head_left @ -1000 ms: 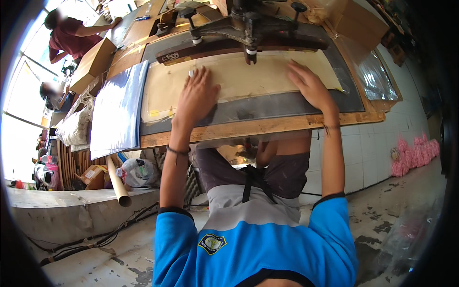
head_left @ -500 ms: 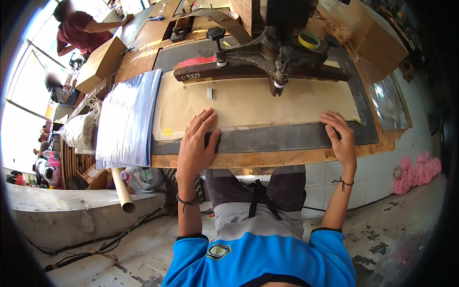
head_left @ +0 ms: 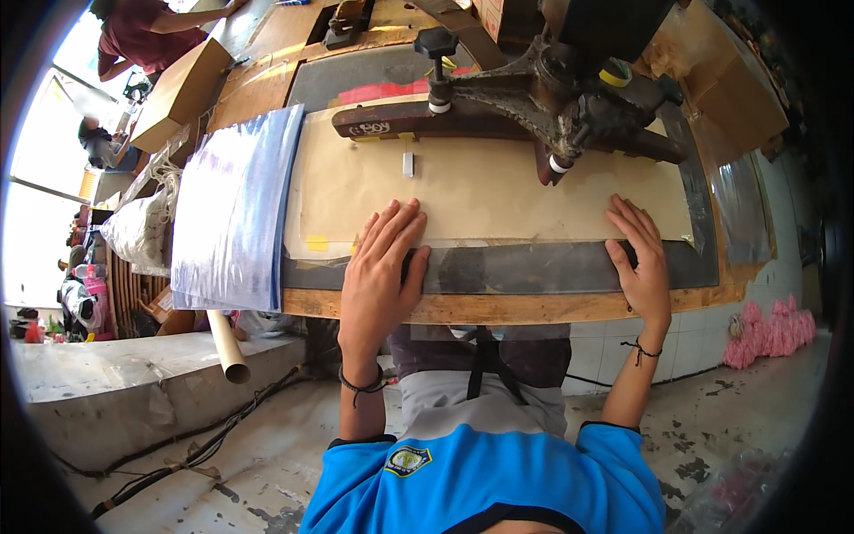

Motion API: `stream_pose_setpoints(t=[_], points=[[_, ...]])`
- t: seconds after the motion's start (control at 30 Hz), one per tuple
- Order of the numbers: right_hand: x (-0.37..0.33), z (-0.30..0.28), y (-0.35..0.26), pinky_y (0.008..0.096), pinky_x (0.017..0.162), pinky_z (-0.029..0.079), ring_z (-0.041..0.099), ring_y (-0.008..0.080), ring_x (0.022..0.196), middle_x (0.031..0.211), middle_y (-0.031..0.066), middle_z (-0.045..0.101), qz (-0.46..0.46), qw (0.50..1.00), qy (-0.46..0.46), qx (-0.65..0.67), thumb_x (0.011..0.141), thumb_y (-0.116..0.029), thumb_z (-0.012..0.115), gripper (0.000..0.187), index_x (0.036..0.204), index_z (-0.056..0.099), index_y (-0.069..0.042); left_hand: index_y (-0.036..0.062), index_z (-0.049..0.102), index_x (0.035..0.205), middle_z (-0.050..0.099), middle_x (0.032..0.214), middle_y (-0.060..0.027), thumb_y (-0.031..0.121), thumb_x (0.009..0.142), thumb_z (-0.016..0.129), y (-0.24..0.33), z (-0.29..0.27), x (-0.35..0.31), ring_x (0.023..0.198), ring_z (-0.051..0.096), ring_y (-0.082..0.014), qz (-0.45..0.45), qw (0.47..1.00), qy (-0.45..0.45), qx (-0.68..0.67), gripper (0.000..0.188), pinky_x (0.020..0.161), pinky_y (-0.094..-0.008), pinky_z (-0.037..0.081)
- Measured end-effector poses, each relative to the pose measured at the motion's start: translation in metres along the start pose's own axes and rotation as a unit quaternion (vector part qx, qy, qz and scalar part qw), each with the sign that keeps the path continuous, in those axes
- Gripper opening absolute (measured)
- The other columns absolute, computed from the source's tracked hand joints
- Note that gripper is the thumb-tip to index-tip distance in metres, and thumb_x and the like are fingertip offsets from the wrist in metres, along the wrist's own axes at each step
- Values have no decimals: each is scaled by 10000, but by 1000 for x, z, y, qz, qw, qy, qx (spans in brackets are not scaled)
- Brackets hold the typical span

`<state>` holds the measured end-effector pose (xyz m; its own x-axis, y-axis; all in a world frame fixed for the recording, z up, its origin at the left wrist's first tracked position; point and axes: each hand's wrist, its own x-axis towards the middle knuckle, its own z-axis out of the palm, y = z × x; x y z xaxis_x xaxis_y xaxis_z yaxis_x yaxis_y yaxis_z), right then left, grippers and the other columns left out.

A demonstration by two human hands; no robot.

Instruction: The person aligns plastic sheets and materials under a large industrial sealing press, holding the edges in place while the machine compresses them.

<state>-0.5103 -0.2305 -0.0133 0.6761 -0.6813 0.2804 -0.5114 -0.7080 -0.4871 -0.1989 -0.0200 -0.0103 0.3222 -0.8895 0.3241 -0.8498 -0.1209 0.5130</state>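
My left hand lies flat with its fingers stretched out over the near left part of a tan paper sheet. On the same sheet's near right part rests my right hand, fingers also extended, holding nothing. The sheet is spread on a dark grey mat. A small whitish rectangular piece sits just beyond my left fingertips. Across the sheet's far side stands a dark metal press bar with a heavy cast bracket and knobs. Yellow tape marks the sheet's near left corner.
Clear bluish plastic sheets are stacked to the left. Cardboard boxes stand at the far left and far right. A cardboard tube sticks out below the table. Two people are at the far left; pink bundles lie on the floor at right.
The view has shifted and tilted a little, so the table and press appear moved. Both hands stay flat at nearly the same spots on the sheet.
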Motion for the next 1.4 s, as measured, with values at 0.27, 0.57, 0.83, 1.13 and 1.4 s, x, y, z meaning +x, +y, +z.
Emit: stream_pose_setpoints(t=[0.27, 0.57, 0.83, 1.13, 1.4], points=[[0, 5, 5, 470, 1227, 350, 499, 337, 1442, 1500, 111, 608, -2, 1000, -2, -11, 1038, -294, 636, 417, 1377, 654, -52, 24, 720, 1232, 674, 1368, -122, 77, 956, 672, -7, 6, -1, 1352, 572, -363, 6, 999, 45, 1, 285, 1161, -502, 434], [-3, -2, 2, 457, 1226, 343, 491, 332, 1449, 1509, 105, 605, 19, 1000, -15, -16, 1057, -311, 605, 413, 1375, 664, -54, 42, 717, 1250, 645, 1382, -118, 114, 908, 747, -2, 3, -12, 1323, 575, -353, 17, 999, 30, -7, 351, 1081, -472, 505], [-5, 0, 2, 454, 1217, 355, 504, 334, 1440, 1480, 112, 628, 38, 999, -4, -13, 1062, -286, 597, 381, 1344, 684, -44, 65, 607, 1439, 528, 1572, -129, 203, 926, 734, -1, -4, -4, 1481, 452, -376, 18, 999, -37, -4, 546, 1222, -502, 361], [0, 5, 0, 448, 1191, 391, 541, 330, 1409, 1441, 107, 657, 14, 1000, 26, -8, 1019, -199, 665, 333, 1311, 699, -42, 43, 625, 1419, 555, 1546, -149, 197, 931, 729, -4, -1, -4, 1476, 460, -378, 19, 999, -32, -5, 521, 1237, -503, 341], [-3, 3, 0, 461, 1209, 373, 536, 321, 1412, 1446, 97, 654, 17, 999, 29, -13, 1030, -268, 650, 347, 1313, 709, -77, 36, 682, 1320, 609, 1483, -144, 107, 934, 708, 1, 1, -5, 1440, 504, -381, 2, 1000, -6, -20, 394, 1208, -490, 387]])
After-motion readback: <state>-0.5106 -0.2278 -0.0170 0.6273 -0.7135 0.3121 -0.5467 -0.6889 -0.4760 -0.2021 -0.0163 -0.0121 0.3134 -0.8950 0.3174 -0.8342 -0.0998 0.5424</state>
